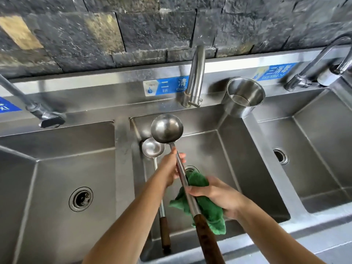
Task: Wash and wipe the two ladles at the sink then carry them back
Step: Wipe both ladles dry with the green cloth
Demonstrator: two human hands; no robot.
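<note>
A large steel ladle (166, 128) with a dark wooden handle is held over the middle sink basin (238, 168), bowl pointing away from me. My left hand (171, 168) grips its metal shaft just below the bowl. My right hand (213, 195) holds a green cloth (207, 210) wrapped against the shaft lower down. A smaller ladle (152, 148) with a wooden handle lies in the left part of the same basin, its handle towards me.
A faucet (196, 73) stands behind the middle basin, with a steel cup (243, 96) beside it on the rim. Left basin (57, 178) and right basin (314, 159) flank the middle one, each with its own tap. A dark stone wall rises behind.
</note>
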